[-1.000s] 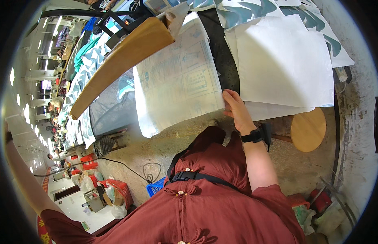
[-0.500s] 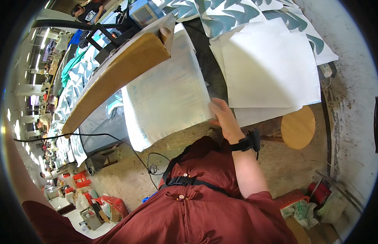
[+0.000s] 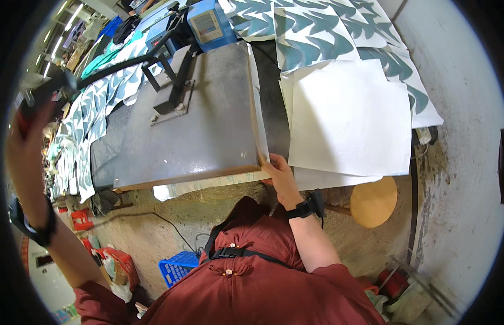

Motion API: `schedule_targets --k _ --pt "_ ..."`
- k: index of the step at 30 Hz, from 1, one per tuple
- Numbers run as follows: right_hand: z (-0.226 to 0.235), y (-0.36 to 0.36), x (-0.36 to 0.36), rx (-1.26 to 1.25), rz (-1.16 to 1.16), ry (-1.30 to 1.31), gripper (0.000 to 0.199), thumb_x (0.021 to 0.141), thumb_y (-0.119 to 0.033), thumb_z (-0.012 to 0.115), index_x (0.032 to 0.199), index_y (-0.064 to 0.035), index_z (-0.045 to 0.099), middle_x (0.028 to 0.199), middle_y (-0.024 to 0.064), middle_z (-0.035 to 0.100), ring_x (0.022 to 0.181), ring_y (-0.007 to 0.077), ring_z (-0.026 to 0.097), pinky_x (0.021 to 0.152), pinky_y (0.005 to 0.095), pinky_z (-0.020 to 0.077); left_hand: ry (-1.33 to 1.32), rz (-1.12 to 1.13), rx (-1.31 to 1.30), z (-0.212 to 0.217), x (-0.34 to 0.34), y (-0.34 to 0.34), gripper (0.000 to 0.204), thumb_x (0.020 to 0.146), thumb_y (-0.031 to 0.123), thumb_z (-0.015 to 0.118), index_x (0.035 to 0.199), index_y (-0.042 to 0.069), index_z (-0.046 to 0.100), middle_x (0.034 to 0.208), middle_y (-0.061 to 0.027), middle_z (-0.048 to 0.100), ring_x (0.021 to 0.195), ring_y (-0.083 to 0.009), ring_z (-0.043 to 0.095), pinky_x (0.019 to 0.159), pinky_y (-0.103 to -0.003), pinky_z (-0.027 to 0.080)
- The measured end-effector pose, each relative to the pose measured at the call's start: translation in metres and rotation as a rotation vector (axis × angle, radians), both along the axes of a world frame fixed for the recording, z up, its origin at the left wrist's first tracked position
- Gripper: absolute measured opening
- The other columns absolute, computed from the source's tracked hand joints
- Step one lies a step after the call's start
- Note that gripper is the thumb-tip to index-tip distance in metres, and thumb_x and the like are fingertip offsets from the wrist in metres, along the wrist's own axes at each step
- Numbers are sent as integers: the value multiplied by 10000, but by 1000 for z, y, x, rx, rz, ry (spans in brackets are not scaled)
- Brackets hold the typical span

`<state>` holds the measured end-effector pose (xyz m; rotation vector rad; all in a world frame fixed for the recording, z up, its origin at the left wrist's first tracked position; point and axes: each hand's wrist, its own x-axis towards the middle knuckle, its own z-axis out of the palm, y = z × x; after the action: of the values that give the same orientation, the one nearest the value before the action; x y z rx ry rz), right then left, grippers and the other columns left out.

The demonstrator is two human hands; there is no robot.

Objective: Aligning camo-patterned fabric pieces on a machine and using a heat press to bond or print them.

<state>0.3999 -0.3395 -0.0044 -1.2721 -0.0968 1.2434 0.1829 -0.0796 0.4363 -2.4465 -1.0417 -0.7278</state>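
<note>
My left hand (image 3: 31, 127), somewhat blurred at the left rim, is closed round the end of the long black handle (image 3: 114, 67) of a heat press. The press's grey metal plate (image 3: 208, 114) lies over a white sheet (image 3: 208, 183), whose near edge and right side stick out beyond it. Next to the plate's near right corner, my right hand (image 3: 281, 179) pinches the sheet's edge between thumb and fingers. How much gap there is under the plate, I cannot tell.
To the right lies a stack of white sheets (image 3: 349, 119); behind it are sheets with grey-green wave shapes (image 3: 314, 38). A blue box (image 3: 209, 24) stands behind the press. Below are a round wooden stool (image 3: 374, 201), a blue basket (image 3: 177, 266) and a cable. A wall (image 3: 457, 141) bounds the right.
The press plate has swung from its raised, tilted position down over the white sheet. My left hand has come further into view with the handle. My right hand stays at the sheet's edge.
</note>
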Motion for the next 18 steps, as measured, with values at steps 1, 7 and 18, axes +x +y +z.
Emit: schedule_targets --k 1,7,18 --pt "-1 -1 3 -1 5 -13 388 986 -288 629 1310 -96 536 1098 30 636 976 113 619 781 286 533 -37 154 -75 -21 -14 -31 322 870 211 787 1120 28 699 786 -74 677 639 -164 585 585 -300 448" --pt "-15 -16 30 132 29 434 365 1018 -357 572 1294 -119 556 1112 34 626 981 176 609 885 364 519 189 58 -337 -134 -1 -123 290 686 180 841 814 22 635 719 -156 595 624 -330 571 597 -413 457" --pt "-24 -87 88 100 -42 474 333 1032 -290 551 1262 -50 560 1095 115 646 1011 221 631 888 386 542 277 52 -626 -251 8 -136 124 667 174 750 677 86 663 686 -130 652 703 -353 637 688 -452 483"
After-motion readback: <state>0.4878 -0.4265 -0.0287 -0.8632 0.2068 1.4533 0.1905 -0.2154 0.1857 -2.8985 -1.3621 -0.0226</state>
